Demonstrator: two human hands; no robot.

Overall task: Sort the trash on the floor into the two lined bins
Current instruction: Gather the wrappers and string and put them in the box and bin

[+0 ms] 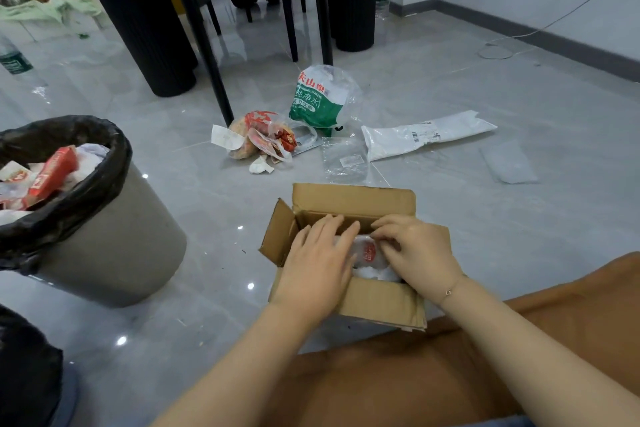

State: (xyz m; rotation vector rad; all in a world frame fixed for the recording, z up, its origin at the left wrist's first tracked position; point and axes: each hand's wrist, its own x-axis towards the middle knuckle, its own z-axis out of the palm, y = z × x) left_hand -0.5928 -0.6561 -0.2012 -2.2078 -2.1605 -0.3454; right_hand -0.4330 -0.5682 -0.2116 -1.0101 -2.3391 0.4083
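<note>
An open cardboard box (pixel 349 199) sits on the floor in front of me. Inside lies a white plastic wrapper (pixel 369 253) with red print. My left hand (pixel 317 263) rests flat over the box's left side, fingers straight. My right hand (pixel 414 253) reaches in from the right, fingers curled and pinching the wrapper. A grey bin (pixel 114 239) with a black liner stands at left, holding red and white trash. A second black-lined bin (pixel 27 367) shows at the lower left corner. More trash lies beyond: red snack bags (pixel 263 135), a green-white water pack wrap (pixel 322 97), a white mailer (pixel 426 133).
Clear plastic bags (pixel 346 159) and a pale bag (pixel 509 163) lie on the grey tile. Black table legs (pixel 152 28) and a chair (pixel 214 45) stand behind the trash. A white cable (pixel 498 48) runs along the right wall. My orange-clad knee (pixel 519 340) is at bottom right.
</note>
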